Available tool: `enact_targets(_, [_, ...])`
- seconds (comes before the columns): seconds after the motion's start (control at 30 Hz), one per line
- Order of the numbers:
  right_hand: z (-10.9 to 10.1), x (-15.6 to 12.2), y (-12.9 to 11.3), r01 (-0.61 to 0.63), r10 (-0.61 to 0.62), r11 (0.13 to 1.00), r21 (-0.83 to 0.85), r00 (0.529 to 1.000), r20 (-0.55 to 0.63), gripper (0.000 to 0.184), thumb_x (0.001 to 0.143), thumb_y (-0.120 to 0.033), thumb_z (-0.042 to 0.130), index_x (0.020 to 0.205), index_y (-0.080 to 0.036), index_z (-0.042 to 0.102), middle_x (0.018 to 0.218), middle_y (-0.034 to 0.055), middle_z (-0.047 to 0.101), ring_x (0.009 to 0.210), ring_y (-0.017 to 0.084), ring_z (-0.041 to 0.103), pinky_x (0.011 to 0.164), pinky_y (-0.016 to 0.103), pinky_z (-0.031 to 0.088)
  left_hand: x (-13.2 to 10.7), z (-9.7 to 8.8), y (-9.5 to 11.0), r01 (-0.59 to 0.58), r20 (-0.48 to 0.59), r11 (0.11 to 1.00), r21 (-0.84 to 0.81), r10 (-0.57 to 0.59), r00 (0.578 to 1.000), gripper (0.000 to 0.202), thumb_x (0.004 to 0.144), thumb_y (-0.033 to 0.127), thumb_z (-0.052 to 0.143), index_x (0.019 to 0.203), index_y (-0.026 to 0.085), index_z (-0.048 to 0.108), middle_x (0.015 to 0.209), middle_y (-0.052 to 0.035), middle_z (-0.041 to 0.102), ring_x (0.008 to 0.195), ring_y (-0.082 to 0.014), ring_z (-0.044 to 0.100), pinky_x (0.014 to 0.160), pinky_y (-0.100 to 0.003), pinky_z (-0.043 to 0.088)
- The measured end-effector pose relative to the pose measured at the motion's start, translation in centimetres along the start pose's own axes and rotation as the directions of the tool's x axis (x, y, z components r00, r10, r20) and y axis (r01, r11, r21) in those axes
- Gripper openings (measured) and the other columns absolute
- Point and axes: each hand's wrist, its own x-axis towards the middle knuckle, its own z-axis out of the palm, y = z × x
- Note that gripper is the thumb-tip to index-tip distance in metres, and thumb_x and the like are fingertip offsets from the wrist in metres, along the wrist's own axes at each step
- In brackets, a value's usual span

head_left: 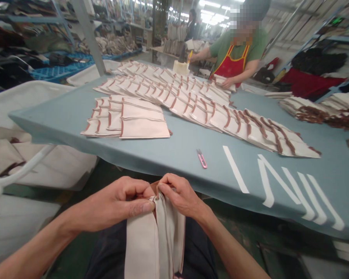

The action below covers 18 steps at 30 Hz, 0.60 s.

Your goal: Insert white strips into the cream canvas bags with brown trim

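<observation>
A cream fabric piece with brown edging [142, 248] hangs in folds over my lap, just in front of the table edge. My left hand [130, 201] pinches its upper edge between thumb and forefinger. Close beside it, my right hand [180, 193] grips the same top edge, fingers curled round the brown trim. The inside of the folds is mostly hidden. On the table beyond my hands lies a pair of pink thread snips [201, 159], touched by neither hand.
Stacked cream pieces [145, 122] and long overlapping rows [192, 102] cover the blue-green table [61, 128]. White strips [235, 169] lie at the right front. White bins [35, 93] stand left. Across the table, a person in a red apron [231, 60] handles fabric near a pale container [180, 68].
</observation>
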Motion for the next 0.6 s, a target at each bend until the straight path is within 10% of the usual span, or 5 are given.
enact_targets(0.6, [-1.4,-1.6,-7.2,0.066,-0.068,0.997,0.029,0.996,0.053,0.040,0.083,-0.044,0.093,0.108,-0.024,0.070,0.113,0.0031,0.081,0.100,0.023,0.073,0.090,0.035,0.052,-1.3,2.0,0.5,-0.066,-0.240,0.949,0.307,0.145,0.960,0.024,0.092,0.027,0.061,0.069,0.019,0.057,0.064,0.0076,0.046,0.058,-0.0088,0.040,0.052,-0.018,0.032])
